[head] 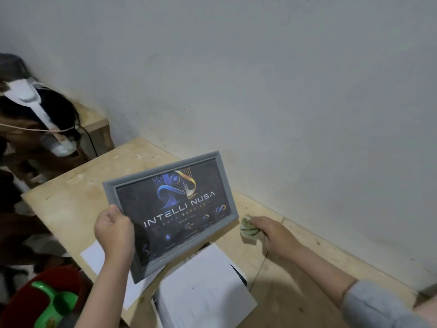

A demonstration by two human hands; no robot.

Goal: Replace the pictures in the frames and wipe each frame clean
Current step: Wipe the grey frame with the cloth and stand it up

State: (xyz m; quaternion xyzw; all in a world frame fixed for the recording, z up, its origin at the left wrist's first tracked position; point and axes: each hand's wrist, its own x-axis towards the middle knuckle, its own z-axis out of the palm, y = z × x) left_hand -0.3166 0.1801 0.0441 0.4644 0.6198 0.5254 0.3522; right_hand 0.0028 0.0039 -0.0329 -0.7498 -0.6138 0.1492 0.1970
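**Inspection: frame held up, cloth in hand**

I note the wooden table (71, 204) against the wall, with white sheets of paper (203, 287) lying on its near part. Above the papers, tilted, is the grey picture frame (170, 209), showing a dark "INTELLI NUSA" print. My left hand (114, 229) grips the frame's left edge, fingers curled round it. My right hand (272, 232) is closed around a crumpled green cloth (248, 229), low over the tabletop just right of the frame.
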